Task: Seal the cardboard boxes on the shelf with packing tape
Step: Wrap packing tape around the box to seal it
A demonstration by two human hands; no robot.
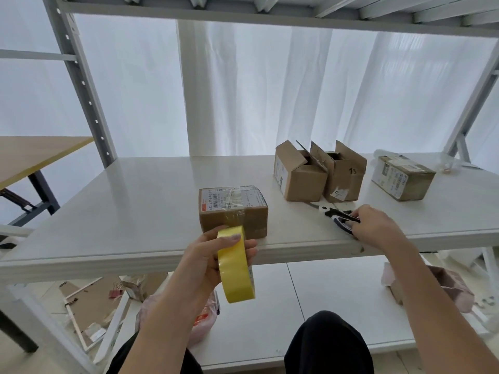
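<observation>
A flat cardboard box (233,209) with a shipping label and clear tape across its top lies near the front edge of the white shelf (135,201). Just in front of it my left hand (209,260) grips a yellowish roll of packing tape (236,265), held upright, thumb on its outer face. To the right my right hand (375,226) rests on the black-and-white handles of a pair of scissors (336,213) lying on the shelf, fingers curled at the handles. Behind the scissors stand two small boxes with open flaps (299,175) (344,175). A closed labelled box (402,176) sits further right.
A crumpled clear plastic wrap (445,160) lies at the shelf's back right. Grey shelf uprights (81,85) rise at the left and right. A wooden table (32,155) stands beyond the left upright. A lower shelf (324,292) holds bags; scraps litter the floor at lower left.
</observation>
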